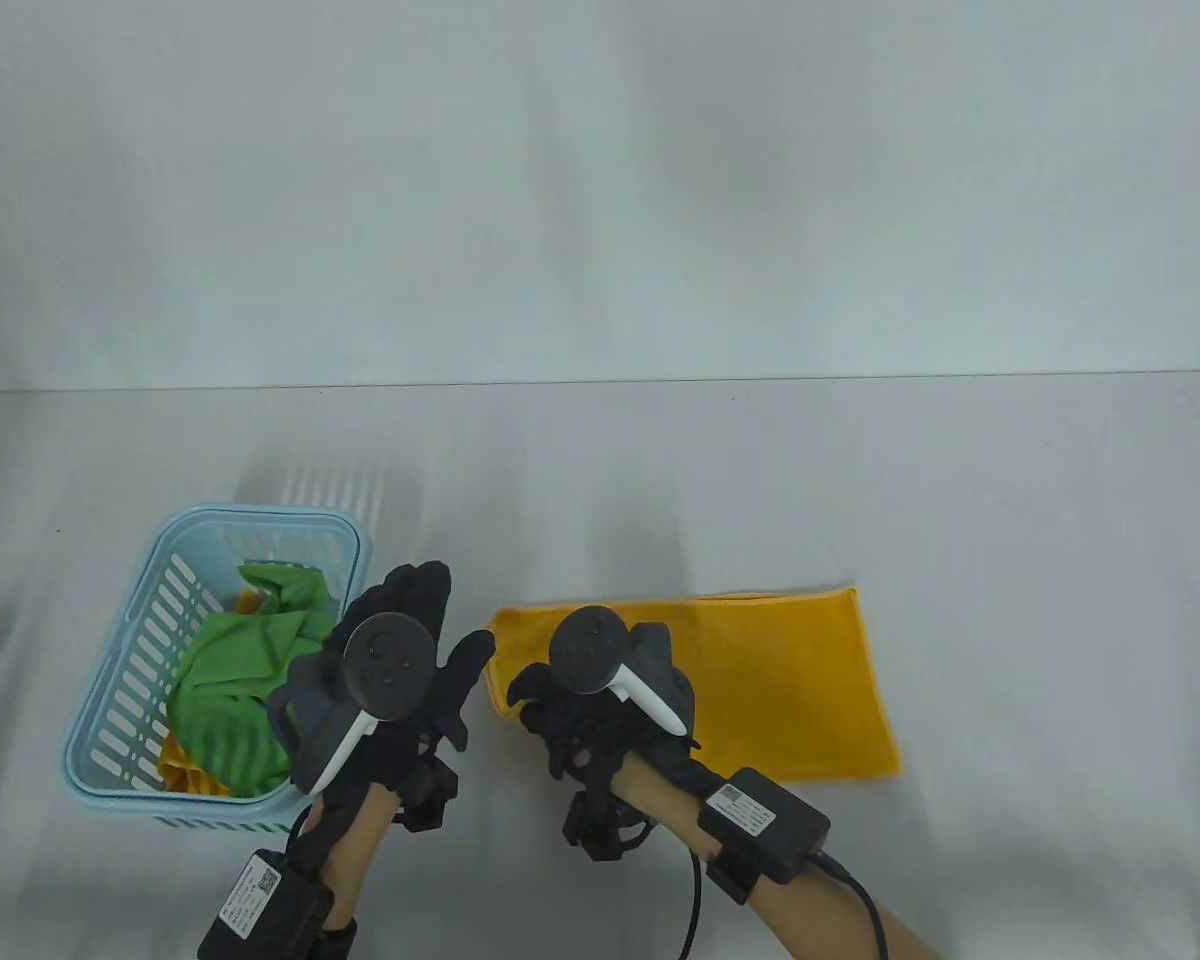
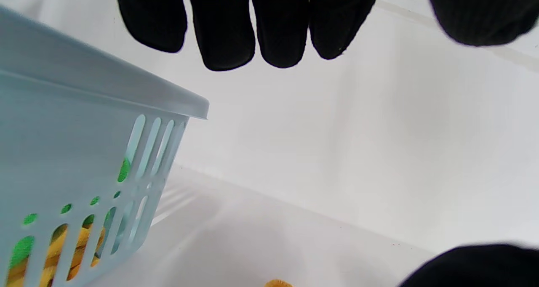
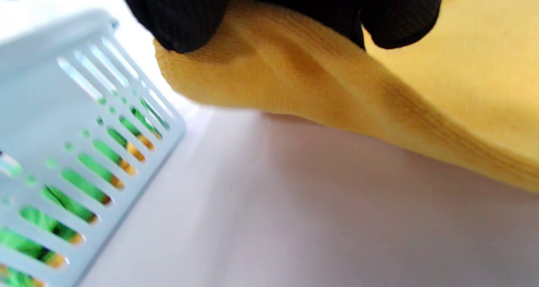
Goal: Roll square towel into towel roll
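Right hand [image 1: 600, 700] pinches the lifted left edge of the folded yellow towel [image 1: 760, 680], which lies on the desk [image 1: 960, 480]. Left hand [image 1: 400, 660] hovers with straight, empty fingers [image 2: 227, 30] between towel and a light-blue basket [image 1: 120, 690] holding green and orange cloths [image 1: 230, 690].

Looks like a lab-style recording setup, not a home: plain white table [image 1: 960, 480] against a bare white backdrop [image 1: 600, 180], with a slotted light-blue plastic basket [image 1: 120, 700] on the table's left.
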Tool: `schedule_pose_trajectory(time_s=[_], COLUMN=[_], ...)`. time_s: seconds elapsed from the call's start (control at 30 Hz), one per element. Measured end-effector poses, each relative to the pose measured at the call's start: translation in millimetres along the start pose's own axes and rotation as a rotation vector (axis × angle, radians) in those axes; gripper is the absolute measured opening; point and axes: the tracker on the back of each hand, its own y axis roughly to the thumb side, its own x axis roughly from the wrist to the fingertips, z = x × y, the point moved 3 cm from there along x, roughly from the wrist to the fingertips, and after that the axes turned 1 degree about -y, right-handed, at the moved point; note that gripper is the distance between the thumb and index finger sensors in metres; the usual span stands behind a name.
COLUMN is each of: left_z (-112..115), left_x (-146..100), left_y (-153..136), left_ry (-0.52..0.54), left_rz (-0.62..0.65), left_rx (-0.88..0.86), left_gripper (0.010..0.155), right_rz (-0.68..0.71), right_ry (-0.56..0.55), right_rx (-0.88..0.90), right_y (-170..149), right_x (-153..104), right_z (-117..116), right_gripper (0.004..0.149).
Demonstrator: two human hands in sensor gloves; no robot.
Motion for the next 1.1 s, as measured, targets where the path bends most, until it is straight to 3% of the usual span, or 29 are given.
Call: schedule_pose_trajectory(time_s=[0.13,0.57,0.83,1.1], left_z=[2,19,54,89], left_x=[0,1,2,2], left_y=[1,12,28,33], left_ry=[-0.008,-0.143,-0.358,-0.478], left_rz=[0.004,0.090,0.210,0.258], left_rx=[0.004,-0.033,-0.032,0.081], left_gripper=[0.080,0.077,0.078,0.079], right_rz=[0.032,0.127,0.143,0.166], right_ry=[-0.057,-0.212,-0.233,-0.241], right_rx=[0.091,0.060,0.087,0.130], right_y=[-4,-5,-10,-8], right_x=[-12,-36,-45,-53], right_z=[28,100,117,126], right_gripper=[0.039,0.039,0.039,0.039])
